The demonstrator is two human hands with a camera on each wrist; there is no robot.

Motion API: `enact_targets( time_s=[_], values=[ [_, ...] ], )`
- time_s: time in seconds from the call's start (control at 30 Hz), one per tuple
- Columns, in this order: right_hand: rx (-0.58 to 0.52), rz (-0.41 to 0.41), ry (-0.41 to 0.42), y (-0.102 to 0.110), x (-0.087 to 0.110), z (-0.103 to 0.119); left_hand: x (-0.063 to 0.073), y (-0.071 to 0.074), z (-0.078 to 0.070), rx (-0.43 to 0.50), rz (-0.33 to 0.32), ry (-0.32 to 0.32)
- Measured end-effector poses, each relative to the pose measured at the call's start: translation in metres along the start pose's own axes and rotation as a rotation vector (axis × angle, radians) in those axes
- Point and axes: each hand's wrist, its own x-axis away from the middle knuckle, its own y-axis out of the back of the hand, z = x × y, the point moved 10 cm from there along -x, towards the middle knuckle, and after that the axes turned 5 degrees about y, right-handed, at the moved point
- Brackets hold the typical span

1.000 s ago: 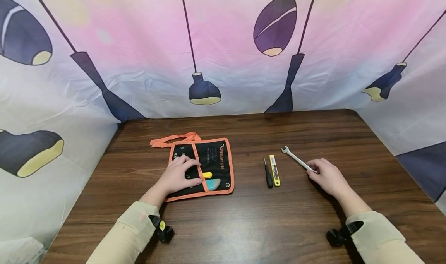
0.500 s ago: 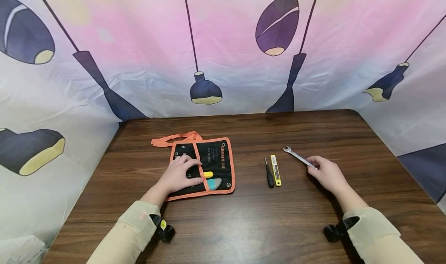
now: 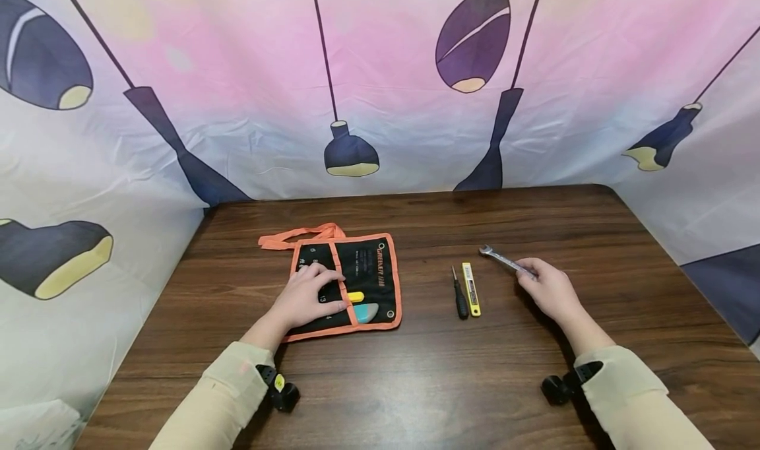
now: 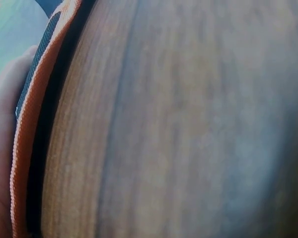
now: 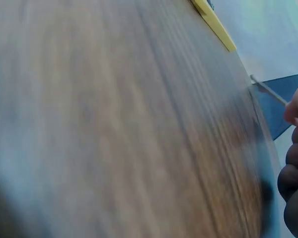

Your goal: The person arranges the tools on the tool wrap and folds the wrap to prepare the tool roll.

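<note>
My left hand [image 3: 305, 298] rests on the black tool pouch [image 3: 369, 272] with orange trim, its thumb and fingers reaching to the pocket edge. From that pocket stick out a yellow-ended item [image 3: 355, 297] and a teal and grey one [image 3: 365, 313]; their lower parts are hidden. My right hand [image 3: 552, 288] grips a silver open-ended wrench [image 3: 501, 259] by one end, its open jaw pointing up and left. In the right wrist view the wrench [image 5: 270, 91] shows above the tabletop. The left wrist view catches only the pouch's orange edge [image 4: 32, 114] and part of the hand.
Between the hands lie a black-handled screwdriver [image 3: 460, 298] and a slim yellow tool [image 3: 471, 290] with a label, side by side. An orange tie strap [image 3: 303, 234] trails behind the pouch. The wooden table [image 3: 415, 384] meets a patterned cloth [image 3: 410, 107] at the back.
My right hand has shifted slightly left and away from me, lifting the wrench off the table. The left hand stays in place on the pouch.
</note>
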Motion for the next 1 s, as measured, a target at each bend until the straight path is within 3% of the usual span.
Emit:
enact_targets(
  time_s=[0.2, 0.63, 1.0],
  values=[
    [-0.047, -0.037, 0.039, -0.003, -0.007, 0.016, 0.0, 0.001, 0.0, 0.003, -0.001, 0.004],
    [-0.095, 0.038, 0.149, -0.032, -0.02, 0.061, 0.0, 0.0, 0.0, 0.013, 0.006, 0.009],
    [-0.127, 0.066, 0.192, -0.049, -0.025, 0.087, 0.001, 0.0, 0.0, 0.023, -0.008, 0.0]
  ],
)
